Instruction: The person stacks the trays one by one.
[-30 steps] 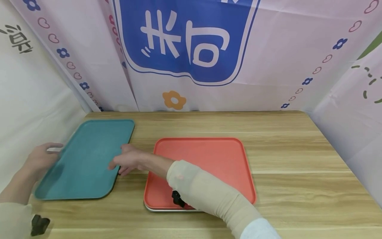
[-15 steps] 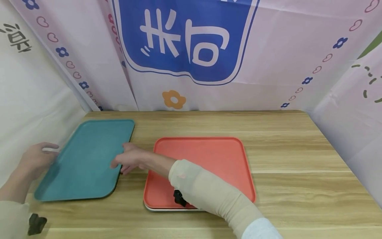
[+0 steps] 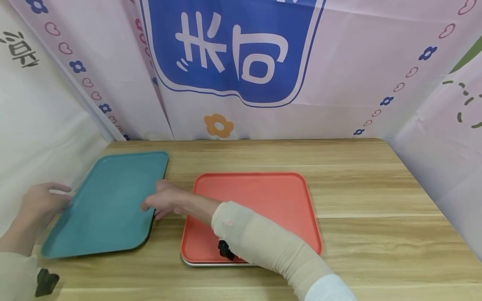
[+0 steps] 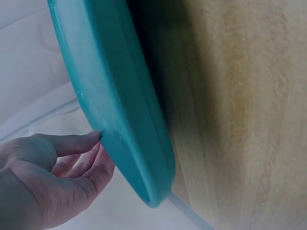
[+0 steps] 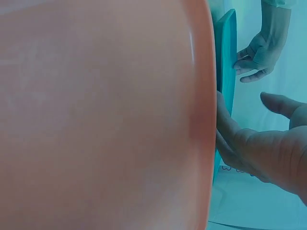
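Note:
A teal tray (image 3: 109, 200) lies at the left of the table, its near end slightly raised. At its left side my left hand (image 3: 44, 202) pinches the rim, thumb on top and fingers curled below, as the left wrist view shows. My right hand (image 3: 165, 200) holds the opposite side, with the thumb over the edge and the other fingers at and under it. In the right wrist view these fingers (image 5: 230, 129) are partly hidden behind the red tray (image 5: 105, 115). The right forearm crosses above that red tray.
The red tray sits mid-table on top of a white-edged tray (image 3: 203, 264). Wooden table surface (image 3: 369, 217) extends to the right. Printed cloth (image 3: 350, 83) hangs along the back, with white cloth (image 3: 37, 138) close beside the left hand.
The teal tray has shifted slightly left and its near end has come up a little. My left hand has moved a little left, while the right has settled closer onto the edge.

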A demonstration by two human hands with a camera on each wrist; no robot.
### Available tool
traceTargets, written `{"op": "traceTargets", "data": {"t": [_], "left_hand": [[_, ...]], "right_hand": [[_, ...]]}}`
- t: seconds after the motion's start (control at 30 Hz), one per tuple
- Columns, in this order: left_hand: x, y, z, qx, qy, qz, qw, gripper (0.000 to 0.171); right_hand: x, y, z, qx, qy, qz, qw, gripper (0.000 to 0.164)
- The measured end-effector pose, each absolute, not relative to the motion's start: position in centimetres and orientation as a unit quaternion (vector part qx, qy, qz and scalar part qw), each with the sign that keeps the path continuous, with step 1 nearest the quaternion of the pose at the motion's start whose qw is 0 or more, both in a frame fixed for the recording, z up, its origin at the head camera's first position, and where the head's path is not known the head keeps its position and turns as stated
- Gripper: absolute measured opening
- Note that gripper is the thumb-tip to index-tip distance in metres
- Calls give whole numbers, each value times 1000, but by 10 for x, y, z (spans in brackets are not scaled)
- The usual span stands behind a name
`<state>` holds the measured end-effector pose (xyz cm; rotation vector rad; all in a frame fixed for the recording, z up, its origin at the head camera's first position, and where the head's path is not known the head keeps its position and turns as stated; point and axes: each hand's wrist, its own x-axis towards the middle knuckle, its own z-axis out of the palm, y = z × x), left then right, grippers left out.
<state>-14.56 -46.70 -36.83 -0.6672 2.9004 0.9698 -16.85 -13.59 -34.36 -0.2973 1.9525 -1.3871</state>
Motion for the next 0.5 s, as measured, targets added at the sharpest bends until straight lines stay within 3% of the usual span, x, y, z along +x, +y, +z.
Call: {"op": "traceTargets", "data": {"t": [0.17,0.5], "left_hand": [[-139,-462,-362,-203,932,299,-10,40],[-132,-458,-349,-187,941,280,-3,16]], "right_hand": [[-168,-137,-343,-113,759,-542,343,59],[-167,-137,-342,-106,765,-541,333,43]]}}
